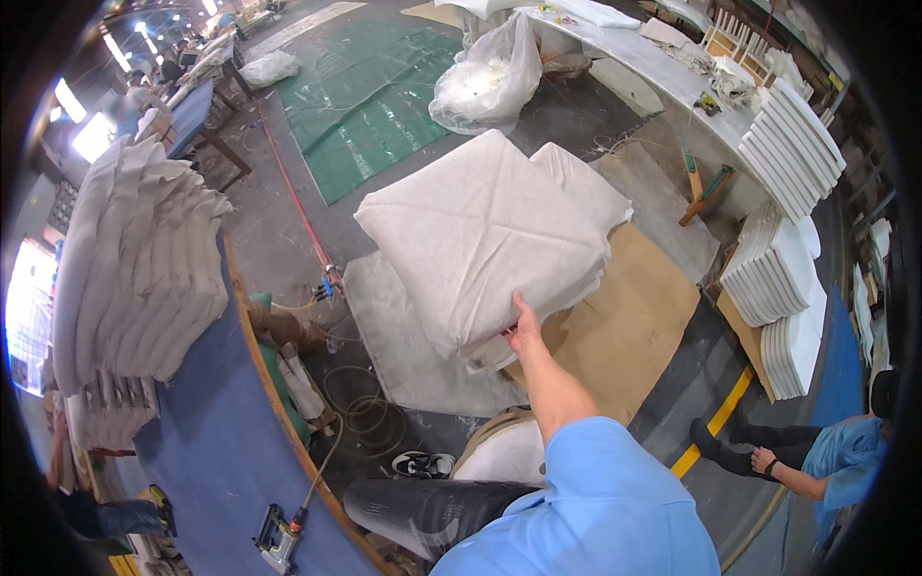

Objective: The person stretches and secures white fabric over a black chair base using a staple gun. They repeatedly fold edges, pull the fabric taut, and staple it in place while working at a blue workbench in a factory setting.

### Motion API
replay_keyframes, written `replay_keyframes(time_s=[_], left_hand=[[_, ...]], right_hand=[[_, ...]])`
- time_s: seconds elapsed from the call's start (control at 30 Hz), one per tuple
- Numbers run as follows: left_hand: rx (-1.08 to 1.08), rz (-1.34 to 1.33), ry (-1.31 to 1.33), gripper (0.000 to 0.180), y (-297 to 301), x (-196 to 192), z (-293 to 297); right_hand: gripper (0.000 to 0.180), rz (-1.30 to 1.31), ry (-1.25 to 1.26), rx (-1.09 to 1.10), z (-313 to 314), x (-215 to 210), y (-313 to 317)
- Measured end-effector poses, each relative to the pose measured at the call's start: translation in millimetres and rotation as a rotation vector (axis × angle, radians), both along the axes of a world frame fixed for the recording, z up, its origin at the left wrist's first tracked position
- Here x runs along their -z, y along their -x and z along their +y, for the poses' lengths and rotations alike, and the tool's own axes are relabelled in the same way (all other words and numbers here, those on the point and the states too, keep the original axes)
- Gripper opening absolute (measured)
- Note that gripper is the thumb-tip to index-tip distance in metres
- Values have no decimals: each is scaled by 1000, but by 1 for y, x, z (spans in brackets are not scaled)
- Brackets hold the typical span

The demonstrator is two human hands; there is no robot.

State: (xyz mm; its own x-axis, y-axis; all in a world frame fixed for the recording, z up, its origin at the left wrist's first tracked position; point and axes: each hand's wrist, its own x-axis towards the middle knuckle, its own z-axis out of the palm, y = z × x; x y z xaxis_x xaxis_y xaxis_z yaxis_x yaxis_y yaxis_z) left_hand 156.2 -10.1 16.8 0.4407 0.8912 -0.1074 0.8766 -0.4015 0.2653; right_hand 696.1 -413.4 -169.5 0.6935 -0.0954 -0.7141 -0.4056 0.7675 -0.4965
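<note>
In the middle of the view is a stack of square pads [480,221] covered in off-white cloth, with crossing creases on the top one. A second pad [581,187] shows at its far right corner. My right hand [523,331] grips the stack's near edge, thumb on top and fingers partly hidden beneath. What bears the stack's weight is hidden under it. My left hand is out of view. To the left, a staple gun [279,542] with an air hose lies on the blue tabletop [221,451].
Cloth-covered pads are piled [144,259] on the left table. White curved panels [773,278] stand stacked at right. Hammers [706,192] lean by the far bench [624,48]. A coiled hose [365,413] and cardboard [624,326] lie on the floor. A co-worker [826,470] sits at right.
</note>
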Motion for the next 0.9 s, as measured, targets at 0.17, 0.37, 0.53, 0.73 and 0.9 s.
replay_keyframes(time_s=[0.17,0.37,0.53,0.73,0.9], left_hand=[[37,-54,76,57,-60,-16,39],[8,-24,130,58,-64,-23,38],[-62,46,191,58,-26,-16,9],[-193,177,267,58,40,-13,-50],[-296,225,344,59,104,-25,-110]], right_hand=[[87,-79,-61,53,-5,-1,-11],[82,-167,-125,57,3,-21,-17],[78,-260,-186,65,0,-50,-37],[67,-298,-134,86,12,-65,-47],[58,-314,22,1,13,-64,-76]])
